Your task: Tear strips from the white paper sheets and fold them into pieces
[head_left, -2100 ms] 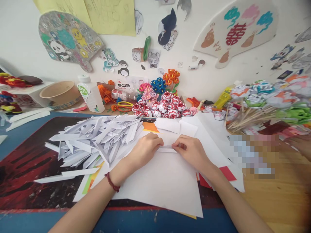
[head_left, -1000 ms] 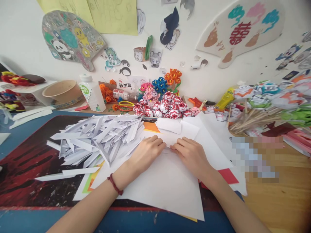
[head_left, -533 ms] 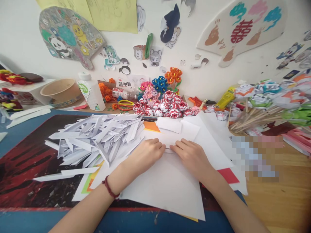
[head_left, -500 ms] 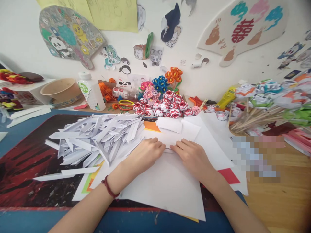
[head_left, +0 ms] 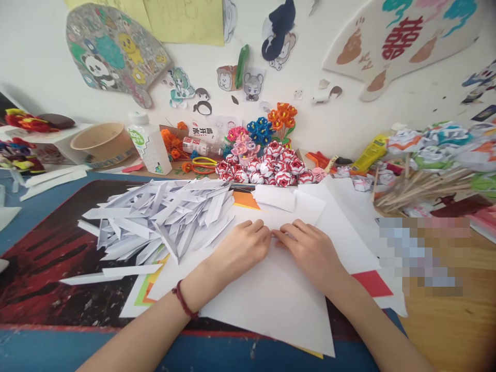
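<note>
The person's left hand [head_left: 246, 247] and right hand [head_left: 310, 248] curl over white paper [head_left: 271, 305], any grip hidden; the paper (likely light, easily creased) should handle best by its edges.

Plain white paper sheet [head_left: 271, 294]; black mat [head_left: 77, 299] (streaked with red).

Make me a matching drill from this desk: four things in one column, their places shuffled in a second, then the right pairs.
Things
1. folded white strips
2. bracelet
3. tan bowl
4. large white sheet

Places
A. around the left wrist
B. under the left hand and the right hand
C. just left of the white bottle
D. in a heap, left of both hands

Right pairs: 1-D, 2-A, 3-C, 4-B
</note>
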A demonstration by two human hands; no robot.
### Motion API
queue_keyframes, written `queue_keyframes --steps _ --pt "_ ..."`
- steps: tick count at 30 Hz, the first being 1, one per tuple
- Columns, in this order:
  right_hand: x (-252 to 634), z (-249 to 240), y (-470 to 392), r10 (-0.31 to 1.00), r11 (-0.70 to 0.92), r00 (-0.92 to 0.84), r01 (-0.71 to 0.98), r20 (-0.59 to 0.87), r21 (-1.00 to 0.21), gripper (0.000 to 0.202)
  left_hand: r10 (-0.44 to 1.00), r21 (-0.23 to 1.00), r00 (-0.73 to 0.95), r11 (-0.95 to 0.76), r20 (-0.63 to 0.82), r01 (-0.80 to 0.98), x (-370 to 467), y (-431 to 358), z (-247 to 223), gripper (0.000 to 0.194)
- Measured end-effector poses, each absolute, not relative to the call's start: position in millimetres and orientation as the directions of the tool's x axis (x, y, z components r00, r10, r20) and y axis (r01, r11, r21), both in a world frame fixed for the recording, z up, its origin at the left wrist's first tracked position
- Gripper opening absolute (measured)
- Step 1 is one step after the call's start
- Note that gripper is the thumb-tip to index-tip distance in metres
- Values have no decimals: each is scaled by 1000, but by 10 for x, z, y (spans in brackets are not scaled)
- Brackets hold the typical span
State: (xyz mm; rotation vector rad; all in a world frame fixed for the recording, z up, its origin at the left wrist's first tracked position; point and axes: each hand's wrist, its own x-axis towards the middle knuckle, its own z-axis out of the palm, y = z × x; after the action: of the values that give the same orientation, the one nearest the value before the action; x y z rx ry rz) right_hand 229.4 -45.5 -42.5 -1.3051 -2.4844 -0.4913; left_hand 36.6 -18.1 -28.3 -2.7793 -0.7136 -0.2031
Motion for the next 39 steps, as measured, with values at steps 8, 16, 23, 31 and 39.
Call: queue_keyframes --steps 8,16,23,31,39 --pt "2270 -434 -487 777 479 -516 856 361 193 17 453 -182 872 -856 187 484 376 -164 -307 13" --pt "2211 -419 -601 806 406 -458 889 375 212 30 538 -111 829 -825 152 555 399 -207 -264 10" --pt "2249 -417 -534 855 375 -347 927 384 4 16 698 -5 698 -707 160 707 377 -190 -298 12" --pt "2210 -439 -415 931 311 -194 865 309 -394 9 739 212 623 -671 255 710 410 -109 -363 14" --pt "2204 -395 -379 967 249 -201 603 158 -758 8 798 550 575 -566 179 614 367 -64 -369 6"
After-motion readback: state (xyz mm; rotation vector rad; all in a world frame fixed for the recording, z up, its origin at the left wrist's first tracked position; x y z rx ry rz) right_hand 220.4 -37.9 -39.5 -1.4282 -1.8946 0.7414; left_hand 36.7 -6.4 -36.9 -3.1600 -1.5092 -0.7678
